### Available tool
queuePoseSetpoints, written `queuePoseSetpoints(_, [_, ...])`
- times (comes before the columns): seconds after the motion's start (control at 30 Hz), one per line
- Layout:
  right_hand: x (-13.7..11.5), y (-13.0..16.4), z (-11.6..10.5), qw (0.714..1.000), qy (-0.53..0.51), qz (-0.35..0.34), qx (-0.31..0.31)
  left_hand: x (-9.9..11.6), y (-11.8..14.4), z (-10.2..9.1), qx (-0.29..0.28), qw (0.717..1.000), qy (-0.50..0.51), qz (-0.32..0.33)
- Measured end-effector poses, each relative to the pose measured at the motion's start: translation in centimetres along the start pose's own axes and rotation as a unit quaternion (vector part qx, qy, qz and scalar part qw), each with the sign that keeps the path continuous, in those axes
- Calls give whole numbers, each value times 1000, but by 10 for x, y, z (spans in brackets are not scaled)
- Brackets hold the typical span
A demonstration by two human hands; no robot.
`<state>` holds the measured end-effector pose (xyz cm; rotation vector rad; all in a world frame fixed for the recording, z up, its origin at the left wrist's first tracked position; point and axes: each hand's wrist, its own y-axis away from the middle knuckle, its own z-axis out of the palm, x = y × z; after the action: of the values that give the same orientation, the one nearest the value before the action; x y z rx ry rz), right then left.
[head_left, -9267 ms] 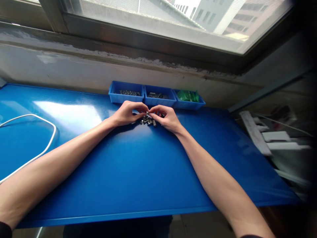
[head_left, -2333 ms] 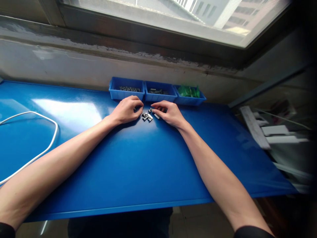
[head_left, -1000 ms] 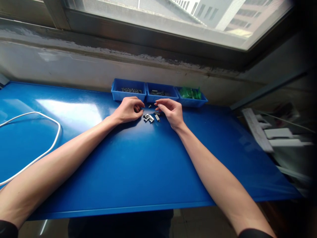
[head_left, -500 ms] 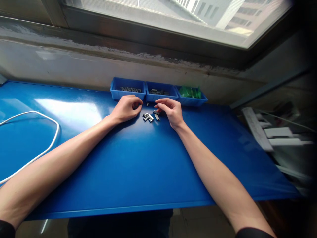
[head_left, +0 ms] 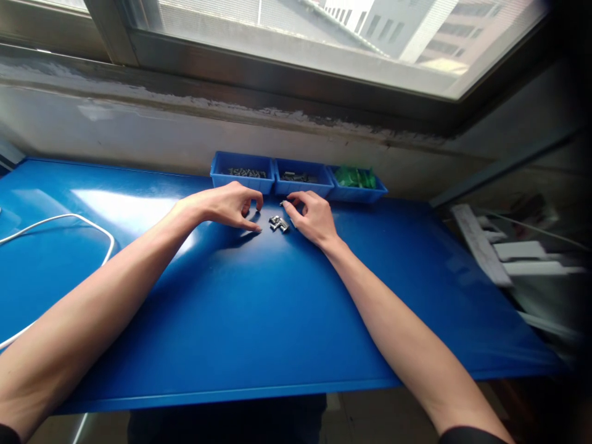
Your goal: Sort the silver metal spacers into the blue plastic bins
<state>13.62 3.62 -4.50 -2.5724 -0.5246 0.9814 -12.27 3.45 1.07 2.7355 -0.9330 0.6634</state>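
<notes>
1. Small metal parts [head_left: 278, 224] lie in a loose cluster on the blue worktop [head_left: 259, 320], between the two hands and just in front of the three blue bins [head_left: 296, 179].
2. The step in hand looks like sorting or picking from this cluster.
3. The left hand [head_left: 222, 206] hovers beside the parts, its grip loosely curled and empty, one fingertip touching the worktop.
4. The right hand [head_left: 311, 216] rests at the cluster's right edge; its grip is narrow at one part, though whether it holds it I cannot tell.
5. The next move calls for a fine pinch.
6. The parts look short, grey and shiny.
</notes>
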Motion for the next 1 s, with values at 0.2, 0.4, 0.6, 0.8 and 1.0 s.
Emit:
queuePoseSetpoints(0.2, [3,3,4,997,1,-54,-60,7,1,-10,-58,998,24,-12])
queuePoseSetpoints(0.4, [4,2,2,993,-42,-83,-76,4,-10,16,72,991,107,41])
queuePoseSetpoints(0.6, [1,2,1,990,-65,-92,-79,1,-15,25,134,970,188,73])
queuePoseSetpoints(0.8, [3,2,2,992,-72,-74,-78,0,-18,23,264,925,273,19])
queuePoseSetpoints(1.0, [4,2,2,992,-83,-68,-73,-10,-20,19,454,844,277,-68])
